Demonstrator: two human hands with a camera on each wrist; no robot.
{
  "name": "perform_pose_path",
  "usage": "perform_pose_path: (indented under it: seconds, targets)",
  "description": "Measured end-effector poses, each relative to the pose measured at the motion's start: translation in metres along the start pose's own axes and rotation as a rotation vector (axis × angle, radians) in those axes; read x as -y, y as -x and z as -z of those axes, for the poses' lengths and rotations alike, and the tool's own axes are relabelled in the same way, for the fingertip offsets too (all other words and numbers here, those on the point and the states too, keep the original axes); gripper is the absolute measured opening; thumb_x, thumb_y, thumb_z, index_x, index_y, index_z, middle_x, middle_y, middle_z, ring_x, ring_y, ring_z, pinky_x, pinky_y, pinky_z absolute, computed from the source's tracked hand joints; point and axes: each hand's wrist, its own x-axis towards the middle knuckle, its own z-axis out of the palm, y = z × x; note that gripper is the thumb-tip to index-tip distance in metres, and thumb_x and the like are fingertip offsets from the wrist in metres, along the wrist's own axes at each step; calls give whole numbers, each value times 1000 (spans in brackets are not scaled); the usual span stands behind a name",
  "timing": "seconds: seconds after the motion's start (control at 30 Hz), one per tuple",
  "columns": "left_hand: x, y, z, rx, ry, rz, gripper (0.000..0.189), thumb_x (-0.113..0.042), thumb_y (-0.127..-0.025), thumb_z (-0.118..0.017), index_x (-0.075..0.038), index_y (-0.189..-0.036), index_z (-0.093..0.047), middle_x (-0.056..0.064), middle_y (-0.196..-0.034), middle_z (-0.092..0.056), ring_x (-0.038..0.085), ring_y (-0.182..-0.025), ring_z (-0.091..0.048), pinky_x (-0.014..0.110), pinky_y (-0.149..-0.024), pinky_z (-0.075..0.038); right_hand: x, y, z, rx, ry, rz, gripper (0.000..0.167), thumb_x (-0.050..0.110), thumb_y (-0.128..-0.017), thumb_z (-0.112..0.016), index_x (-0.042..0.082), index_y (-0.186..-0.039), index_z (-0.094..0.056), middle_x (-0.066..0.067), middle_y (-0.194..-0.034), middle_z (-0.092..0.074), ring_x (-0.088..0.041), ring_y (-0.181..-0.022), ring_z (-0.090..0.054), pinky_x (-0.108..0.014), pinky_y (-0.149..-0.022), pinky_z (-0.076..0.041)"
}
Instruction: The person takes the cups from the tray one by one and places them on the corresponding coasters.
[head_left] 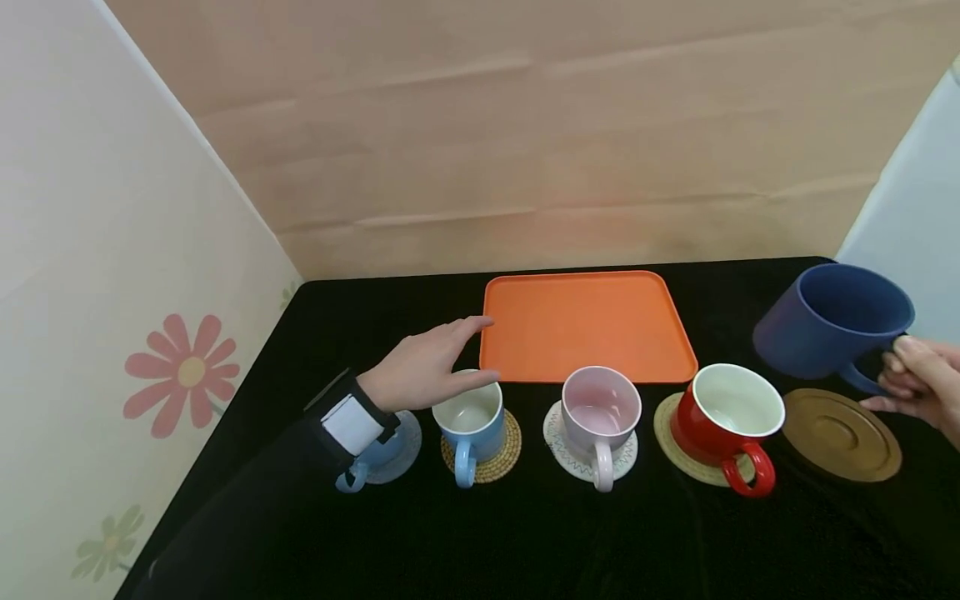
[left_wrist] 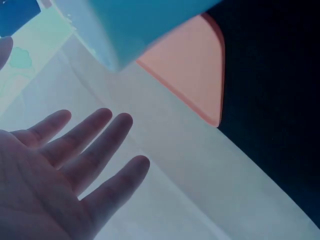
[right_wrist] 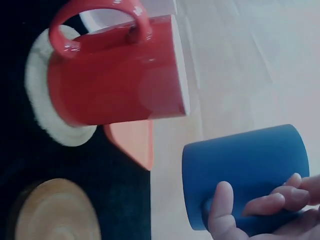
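Note:
My right hand (head_left: 918, 379) grips the handle of a dark blue mug (head_left: 817, 333), held raised behind a round brown coaster (head_left: 843, 433). The right wrist view shows the same blue mug (right_wrist: 245, 165) with fingers around its handle. My left hand (head_left: 427, 367) is held out over a light blue mug (head_left: 480, 437), fingers extended and spread, holding nothing. In the left wrist view its fingers (left_wrist: 95, 145) are apart from the mug (left_wrist: 135, 30) above them. Part of another blue mug (head_left: 375, 458) shows beneath the left wrist.
An orange tray (head_left: 585, 325) lies at the back of the black-covered table (head_left: 525, 542). A pink mug (head_left: 600, 425) stands on a white patterned coaster (head_left: 555, 437), and a red mug (head_left: 705, 433) on a pale coaster (head_left: 667, 425). A flowered wall (head_left: 187, 250) borders the left side.

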Motion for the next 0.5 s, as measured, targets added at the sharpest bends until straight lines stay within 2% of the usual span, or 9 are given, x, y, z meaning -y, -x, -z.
perform_pose_path:
  seconds: [0.07,0.13,0.23,0.3,0.37,0.43,0.5]
  targets:
    - [2,2,-2,-3,9,1,73,-51,-94,-59,-10,-149,-35,13,-146,-44,26,-125,-51,43,-92,-49,12,7,-7,-13,-147,11,21,9,-108,-26,12,-90,-38,-4,-71,-20,-23,-57,-22,-38,-61,-54]
    - [3,4,-3,-6,15,-5,72,-51,-94,-59,-10,-148,-35,13,-146,-44,26,-124,-51,44,-93,-49,30,14,-17,-14,-343,6,26,8,-107,-25,11,-85,-38,-5,-69,-16,-23,-56,-17,-34,-59,-54]
    - [5,4,-6,-4,19,-2,71,-50,-94,-59,-10,-148,-36,12,-147,-44,25,-124,-51,44,-93,-49,54,23,-30,10,-594,11,32,6,-107,-20,7,-79,-36,-6,-66,-12,-23,-54,-12,-29,-59,-54]
    - [6,4,-7,-1,22,4,71,-50,-94,-59,-10,-148,-36,12,-147,-44,25,-124,-51,44,-93,-49,63,30,-36,16,-645,-4,33,8,-107,-19,7,-78,-34,-7,-66,-10,-22,-54,-9,-28,-60,-54]
    - [6,4,-9,5,29,16,71,-50,-94,-59,-11,-148,-36,12,-147,-44,25,-125,-51,44,-93,-49,64,38,-41,8,-616,5,34,8,-107,-19,8,-78,-35,-6,-65,-11,-22,-54,-9,-26,-60,-54]
    - [7,4,-10,13,37,24,72,-51,-93,-59,-11,-148,-36,12,-147,-44,25,-124,-51,44,-93,-49,66,46,-47,-23,-616,-2,35,8,-107,-19,8,-77,-37,-6,-65,-10,-22,-54,-9,-25,-59,-54]
    - [7,5,-11,19,43,32,72,-52,-93,-59,-12,-149,-35,12,-147,-44,25,-123,-52,44,-92,-49,76,53,-56,-88,-632,-39,35,8,-107,-21,7,-75,-36,-7,-65,-9,-22,-54,-8,-23,-56,-53]
